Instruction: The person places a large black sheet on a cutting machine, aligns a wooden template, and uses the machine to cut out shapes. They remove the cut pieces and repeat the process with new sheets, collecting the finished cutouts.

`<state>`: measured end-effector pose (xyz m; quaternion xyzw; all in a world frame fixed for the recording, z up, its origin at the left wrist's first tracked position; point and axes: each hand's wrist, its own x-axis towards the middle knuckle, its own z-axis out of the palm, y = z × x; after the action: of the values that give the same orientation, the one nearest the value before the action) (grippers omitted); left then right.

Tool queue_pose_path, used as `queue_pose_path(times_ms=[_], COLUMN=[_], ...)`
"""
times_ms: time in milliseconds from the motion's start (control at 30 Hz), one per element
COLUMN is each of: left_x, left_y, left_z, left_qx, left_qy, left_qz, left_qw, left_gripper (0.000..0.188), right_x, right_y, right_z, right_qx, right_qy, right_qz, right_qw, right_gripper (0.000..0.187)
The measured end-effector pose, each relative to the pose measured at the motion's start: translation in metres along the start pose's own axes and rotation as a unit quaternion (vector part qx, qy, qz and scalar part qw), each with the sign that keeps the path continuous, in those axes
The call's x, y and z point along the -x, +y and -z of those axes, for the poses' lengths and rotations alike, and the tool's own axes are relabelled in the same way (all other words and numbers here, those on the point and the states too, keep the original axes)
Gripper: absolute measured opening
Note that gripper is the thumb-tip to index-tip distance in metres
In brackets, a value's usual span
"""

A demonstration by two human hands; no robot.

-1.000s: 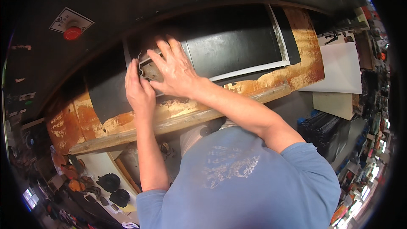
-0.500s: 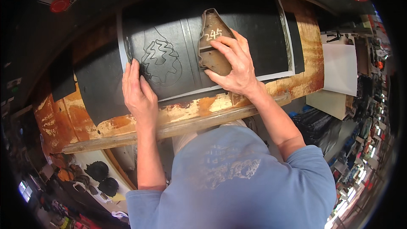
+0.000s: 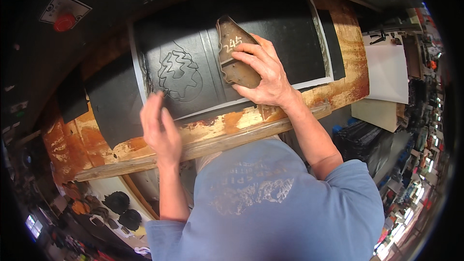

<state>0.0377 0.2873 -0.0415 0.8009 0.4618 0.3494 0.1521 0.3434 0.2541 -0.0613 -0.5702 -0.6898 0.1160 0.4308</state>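
A brown metal cutting die (image 3: 237,72), wavy along its left side and with white marks on top, lies on a black sheet (image 3: 290,34). My right hand (image 3: 268,77) grips its right side and lower end between thumb and fingers. Left of the die, toothed and curved outlines (image 3: 180,75) are cut or pressed into the sheet. My left hand (image 3: 163,128), slightly blurred, hovers by the sheet's near left corner with fingers stretched out and nothing in it.
The worn wooden board (image 3: 355,58) has a raised wooden rail (image 3: 193,157) along its front. More black material (image 3: 113,101) lies at the left. A dark machine part with a red button (image 3: 64,21) overhangs the far side. White sheets (image 3: 386,72) stand at the right.
My left hand has drawn back toward me from the sheet's left edge. The die, still in my right hand, appears a little further left, though the whole view has also shifted.
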Motion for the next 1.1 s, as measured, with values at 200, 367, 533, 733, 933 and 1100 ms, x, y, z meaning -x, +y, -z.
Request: queue_pose_path(times_ms=[200, 367, 533, 733, 933, 1100], left_x=[0.057, 0.063, 0.060, 0.025, -0.014, -0.015], left_y=[0.035, 0.029, 0.022, 0.028, 0.046, 0.052], left_z=[-0.014, -0.030, -0.032, -0.040, -0.043, -0.040], left_qx=[0.119, 0.022, 0.017, -0.038, -0.044, -0.029], left_qy=[-0.067, -0.031, -0.012, -0.011, 0.003, -0.021], left_qz=[-0.084, -0.076, -0.075, -0.031, -0.056, -0.010], left_qw=[0.987, 0.996, 0.997, 0.999, 0.997, 0.999], left_gripper=[0.041, 0.026, 0.022, 0.014, 0.017, 0.018], right_x=[-0.001, 0.010, -0.027, -0.018, 0.066, 0.073], right_y=[-0.002, -0.016, -0.018, -0.001, 0.008, 0.013], right_z=[0.000, 0.020, 0.075, 0.107, 0.068, 0.053], right_qx=[0.023, -0.016, 0.031, 0.078, 0.173, 0.133], right_qy=[0.004, 0.080, 0.320, 0.268, 0.207, 0.215], right_qz=[0.005, 0.006, 0.045, 0.009, -0.074, -0.123], right_qw=[1.000, 0.997, 0.946, 0.960, 0.960, 0.960], right_gripper=[0.070, 0.069, 0.012, 0.004, 0.009, 0.009])
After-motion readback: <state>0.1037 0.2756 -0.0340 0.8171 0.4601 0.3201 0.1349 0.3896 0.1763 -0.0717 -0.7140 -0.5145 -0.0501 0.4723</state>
